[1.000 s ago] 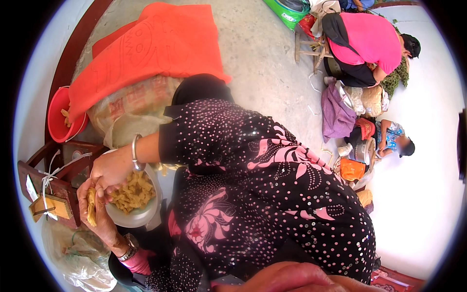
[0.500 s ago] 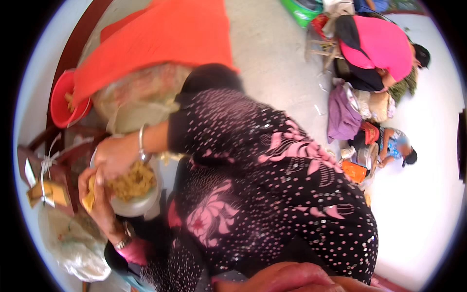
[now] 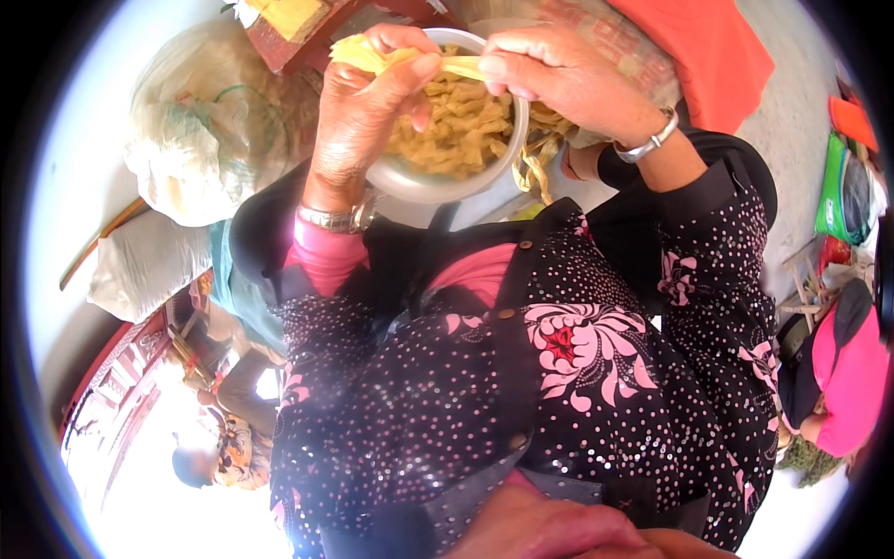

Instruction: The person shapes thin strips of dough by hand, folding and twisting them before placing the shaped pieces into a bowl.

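Between my two hands stretches a yellow strip [image 3: 463,67] that looks like corn husk, pulled taut over a bowl. My left hand [image 3: 358,126] pinches its left part between thumb and fingers, and a wider end sticks out beyond them. My right hand [image 3: 563,79] grips the other end between thumb and forefinger. Below them a whitish round bowl [image 3: 416,191] rests at my lap, holding a heap of yellowish, twisted or knotted strips [image 3: 456,140]. A length of similar strands [image 3: 533,175] hangs beside its right side.
Left of the bowl stands a large translucent plastic bag [image 3: 191,130]. Dark red wooden furniture [image 3: 349,28] is beyond the bowl. An orange cloth [image 3: 708,56] covers a sack [image 3: 610,37] at upper right. One person [image 3: 852,363] sits far right, another [image 3: 244,447] lower left.
My view has swung, so the bowl now sits at top centre. My hands, close together before, are now apart with the yellow strip stretched between them.
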Demonstrator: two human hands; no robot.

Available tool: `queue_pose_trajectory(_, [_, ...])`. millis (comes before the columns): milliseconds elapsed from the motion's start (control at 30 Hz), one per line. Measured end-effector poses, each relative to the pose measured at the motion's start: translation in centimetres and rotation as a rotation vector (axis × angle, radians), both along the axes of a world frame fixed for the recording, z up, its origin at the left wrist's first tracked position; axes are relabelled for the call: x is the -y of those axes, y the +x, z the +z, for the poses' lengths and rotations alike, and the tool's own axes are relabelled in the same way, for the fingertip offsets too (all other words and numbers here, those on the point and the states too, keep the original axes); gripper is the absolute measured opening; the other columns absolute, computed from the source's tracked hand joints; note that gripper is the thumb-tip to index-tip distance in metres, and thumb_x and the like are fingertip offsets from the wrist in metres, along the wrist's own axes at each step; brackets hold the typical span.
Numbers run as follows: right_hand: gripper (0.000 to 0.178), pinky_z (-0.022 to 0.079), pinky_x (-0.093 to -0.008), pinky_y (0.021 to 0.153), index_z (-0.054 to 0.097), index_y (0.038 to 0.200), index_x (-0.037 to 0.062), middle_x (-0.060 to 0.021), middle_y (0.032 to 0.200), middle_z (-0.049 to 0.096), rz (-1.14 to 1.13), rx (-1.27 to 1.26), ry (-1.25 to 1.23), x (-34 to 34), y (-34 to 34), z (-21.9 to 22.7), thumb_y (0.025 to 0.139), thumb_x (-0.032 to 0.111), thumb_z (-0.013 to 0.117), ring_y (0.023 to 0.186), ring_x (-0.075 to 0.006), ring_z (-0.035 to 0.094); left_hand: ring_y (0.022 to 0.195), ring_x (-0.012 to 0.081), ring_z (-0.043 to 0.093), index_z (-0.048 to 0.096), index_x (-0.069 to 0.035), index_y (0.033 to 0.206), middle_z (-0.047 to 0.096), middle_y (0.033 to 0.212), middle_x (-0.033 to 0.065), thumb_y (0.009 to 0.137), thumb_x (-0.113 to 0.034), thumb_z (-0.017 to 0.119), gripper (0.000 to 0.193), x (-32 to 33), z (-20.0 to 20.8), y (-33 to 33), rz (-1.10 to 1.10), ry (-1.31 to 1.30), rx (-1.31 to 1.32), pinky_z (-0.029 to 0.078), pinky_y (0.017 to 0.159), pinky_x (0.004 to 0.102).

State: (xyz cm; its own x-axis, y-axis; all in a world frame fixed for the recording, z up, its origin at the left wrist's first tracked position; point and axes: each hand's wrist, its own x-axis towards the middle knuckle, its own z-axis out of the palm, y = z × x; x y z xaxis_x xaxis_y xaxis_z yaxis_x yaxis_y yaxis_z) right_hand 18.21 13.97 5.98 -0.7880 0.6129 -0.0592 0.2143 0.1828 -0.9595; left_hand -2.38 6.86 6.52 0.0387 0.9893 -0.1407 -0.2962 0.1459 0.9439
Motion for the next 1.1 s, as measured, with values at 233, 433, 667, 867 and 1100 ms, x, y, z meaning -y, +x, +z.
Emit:
queue_pose_trajectory(233, [0.034,0.039,-0.0226,0.054,0.061,0.082,0.0028,0.0014,0.064,0.055,0.005,-0.037,-0.142,0.2,-0.1,-0.1,0.095,0.032,0.050,0.059,-0.0066,0.048,0.056,0.0046,0.049,0.064,-0.003,0.095,0.054,0.070,-0.0025,0.087,-0.011,0.064,0.011,0.4,-0.3,-0.1,-0.006,-0.030,0.040,0.045,0.048,0.0217])
queue_pose_trajectory(433, [0.033,0.040,-0.0178,0.048,0.061,0.085,0.0036,0.0036,0.065,0.053,-0.004,-0.086,-0.416,1.0,-0.8,0.0,0.097,0.032,0.050,0.059,-0.0028,0.050,0.072,0.0082,0.056,0.060,-0.002,0.109,0.061,0.091,0.0021,0.089,-0.012,0.063,0.023,0.5,-1.8,0.0,0.059,0.085,-0.073,0.046,0.066,0.0216])
queue_pose_trajectory(667, [0.031,0.043,-0.0187,0.048,0.061,0.096,0.0038,0.0029,0.073,0.057,-0.067,-0.241,-0.743,0.9,-0.4,-0.7,0.095,0.034,0.053,0.063,-0.0053,0.053,0.070,0.0105,0.052,0.044,-0.002,0.131,0.061,0.104,0.0149,0.093,-0.007,0.053,0.040,0.8,0.9,2.1,-0.031,0.136,0.360,0.050,0.070,0.0277])
queue_pose_trajectory(867, [0.028,0.047,-0.0203,0.055,0.062,0.105,0.0079,0.0031,0.076,0.059,-0.214,-0.084,0.005,1.2,-0.2,-0.4,0.093,0.033,0.055,0.072,-0.0091,0.059,0.060,0.0089,0.049,0.046,-0.002,0.126,0.060,0.090,0.0109,0.094,-0.005,0.051,0.033,1.9,0.4,3.1,0.036,0.132,0.043,0.051,0.063,0.0249])
queue_pose_trajectory(1100, [0.034,0.036,-0.0205,0.047,0.059,0.085,0.0051,0.0035,0.062,0.049,-0.388,-0.305,-0.293,4.5,-2.5,-2.8,0.093,0.038,0.056,0.051,-0.0043,0.045,0.067,0.0077,0.057,0.044,-0.004,0.123,0.063,0.091,0.0055,0.089,0.000,0.057,0.036,0.9,-2.1,1.5,-0.013,0.160,-0.216,0.050,0.061,0.0204])
